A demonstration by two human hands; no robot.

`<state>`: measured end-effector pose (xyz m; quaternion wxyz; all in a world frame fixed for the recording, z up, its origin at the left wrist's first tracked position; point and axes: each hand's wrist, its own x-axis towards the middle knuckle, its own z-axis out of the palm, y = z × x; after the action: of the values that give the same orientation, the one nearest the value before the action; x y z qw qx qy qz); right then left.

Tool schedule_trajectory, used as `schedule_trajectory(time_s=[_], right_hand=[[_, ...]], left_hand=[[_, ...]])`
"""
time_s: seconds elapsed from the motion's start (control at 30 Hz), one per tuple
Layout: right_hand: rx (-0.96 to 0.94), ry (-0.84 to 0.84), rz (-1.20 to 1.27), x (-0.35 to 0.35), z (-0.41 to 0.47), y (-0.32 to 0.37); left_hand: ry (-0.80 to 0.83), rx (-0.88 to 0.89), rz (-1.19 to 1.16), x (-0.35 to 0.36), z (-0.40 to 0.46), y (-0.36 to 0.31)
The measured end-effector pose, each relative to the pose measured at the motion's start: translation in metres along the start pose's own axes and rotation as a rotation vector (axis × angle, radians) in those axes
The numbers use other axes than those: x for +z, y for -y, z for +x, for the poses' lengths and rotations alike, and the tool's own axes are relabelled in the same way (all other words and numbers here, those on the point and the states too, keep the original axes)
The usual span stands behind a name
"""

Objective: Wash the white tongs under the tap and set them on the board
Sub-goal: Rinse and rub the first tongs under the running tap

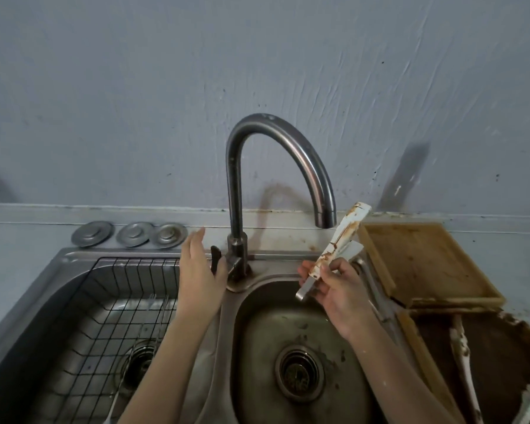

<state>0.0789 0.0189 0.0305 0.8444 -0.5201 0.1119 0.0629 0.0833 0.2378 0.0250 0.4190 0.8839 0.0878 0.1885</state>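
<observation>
My right hand (337, 289) grips the white tongs (338, 240), stained with rust-brown marks, over the right sink basin (257, 316). The tongs tilt up to the right, their tip just right of the tap's spout (325, 220). No water runs from the curved steel tap (273, 130). My left hand (198, 270) is open, its thumb resting by the dark tap lever (216, 258) at the tap's base. The wooden board (426, 264) lies on the counter to the right of the sink, tilted on a lower worn board.
The left basin holds a black wire rack (104, 316) with utensils in it. Three metal drain plugs (129, 234) lie on the ledge behind it. A second worn board with peeling white edges (487, 362) lies at the lower right. The grey wall stands close behind the tap.
</observation>
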Motion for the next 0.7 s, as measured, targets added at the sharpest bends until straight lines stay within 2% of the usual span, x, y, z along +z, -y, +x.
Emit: schedule_trajectory(time_s=[0.2,0.4,0.7], right_hand=[[0.03,-0.02,0.028,-0.001,0.002,-0.013],[0.025,-0.026,-0.012,-0.002,0.004,-0.015],[0.024,0.013,-0.008,-0.003,0.005,-0.015]], left_hand=[[0.099,-0.084,-0.033,0.017,0.011,0.018],[0.051,-0.045,-0.065,0.021,0.009,0.021],[0.045,-0.08,-0.132,0.029,0.009,0.03]])
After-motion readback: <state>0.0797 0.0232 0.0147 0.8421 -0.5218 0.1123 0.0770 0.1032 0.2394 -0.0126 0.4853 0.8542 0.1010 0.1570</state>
